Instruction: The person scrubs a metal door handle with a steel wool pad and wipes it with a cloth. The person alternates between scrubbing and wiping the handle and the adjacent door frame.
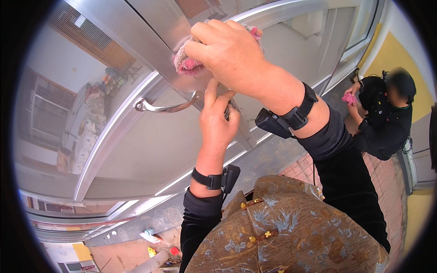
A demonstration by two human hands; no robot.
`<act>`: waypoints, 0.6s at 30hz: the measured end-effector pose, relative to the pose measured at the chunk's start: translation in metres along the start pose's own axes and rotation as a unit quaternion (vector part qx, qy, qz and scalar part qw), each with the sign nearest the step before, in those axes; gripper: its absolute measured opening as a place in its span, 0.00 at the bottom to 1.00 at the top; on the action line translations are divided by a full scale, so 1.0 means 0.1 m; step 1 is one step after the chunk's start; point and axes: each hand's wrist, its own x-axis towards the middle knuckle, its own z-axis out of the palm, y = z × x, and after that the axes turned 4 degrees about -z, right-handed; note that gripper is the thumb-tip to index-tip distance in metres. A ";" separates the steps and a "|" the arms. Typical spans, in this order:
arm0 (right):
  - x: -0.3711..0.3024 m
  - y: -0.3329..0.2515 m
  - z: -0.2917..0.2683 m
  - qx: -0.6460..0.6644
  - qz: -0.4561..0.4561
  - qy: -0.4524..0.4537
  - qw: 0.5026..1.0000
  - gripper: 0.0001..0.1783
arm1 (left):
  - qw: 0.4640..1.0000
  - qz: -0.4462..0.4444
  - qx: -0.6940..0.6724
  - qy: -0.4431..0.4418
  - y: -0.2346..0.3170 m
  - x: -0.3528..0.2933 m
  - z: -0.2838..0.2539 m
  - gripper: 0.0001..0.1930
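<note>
My right hand (pixel 232 57) presses a bunched pink and grey cloth (pixel 190 66) against the metal door frame (pixel 150 29), its fingers closed over the cloth. Just below it, my left hand (pixel 218 120) is raised to the same frame with the index finger pointing up and the other fingers curled. Something dark and mottled (pixel 232 109) shows beside its thumb, too little of it to name. To the left of my left hand, a curved shiny door handle (pixel 166 107) is fixed across the door. Both wrists wear black straps with small boxes.
At the right a person (pixel 387 116) in dark clothes holds a pink cloth (pixel 348 98). Glass door panels (pixel 150 141) reflect the surroundings. Below lies a paved floor (pixel 378 182); at the lower left stand a pale cylinder (pixel 152 263) and a small red object (pixel 175 250).
</note>
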 end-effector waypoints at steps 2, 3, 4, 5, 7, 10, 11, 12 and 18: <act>0.03 -0.03 -0.10 0.010 -0.007 -0.040 0.999 0.08 | 1.000 -0.019 -0.007 -0.011 0.00 -0.03 -0.01 0.17; 0.06 -0.05 -0.14 0.000 -0.010 -0.084 0.996 0.08 | 0.999 -0.025 0.001 -0.020 0.00 -0.04 -0.02 0.17; 0.10 -0.07 -0.18 -0.011 -0.012 -0.127 0.992 0.08 | 0.999 -0.031 0.004 -0.028 -0.01 -0.06 -0.04 0.17; 0.14 -0.08 -0.22 -0.023 -0.013 -0.168 0.985 0.08 | 0.999 -0.034 0.008 -0.037 -0.02 -0.06 -0.06 0.17; 0.21 -0.09 -0.31 0.022 0.030 -0.234 0.971 0.09 | 0.998 -0.006 0.031 -0.048 -0.06 -0.06 -0.12 0.18; 0.20 -0.11 -0.51 0.133 0.094 -0.177 0.971 0.10 | 0.995 0.017 0.081 -0.061 -0.10 -0.09 -0.19 0.18; 0.20 -0.10 -0.58 0.170 0.125 -0.147 0.966 0.10 | 0.993 0.021 0.098 -0.062 -0.12 -0.10 -0.22 0.17; 0.18 -0.10 -0.65 0.131 0.114 -0.080 0.981 0.10 | 0.996 0.024 0.076 -0.049 -0.13 -0.14 -0.24 0.18; 0.04 -0.17 -0.80 -0.041 0.063 0.029 0.997 0.13 | 0.998 0.001 0.032 0.062 -0.24 -0.38 -0.36 0.16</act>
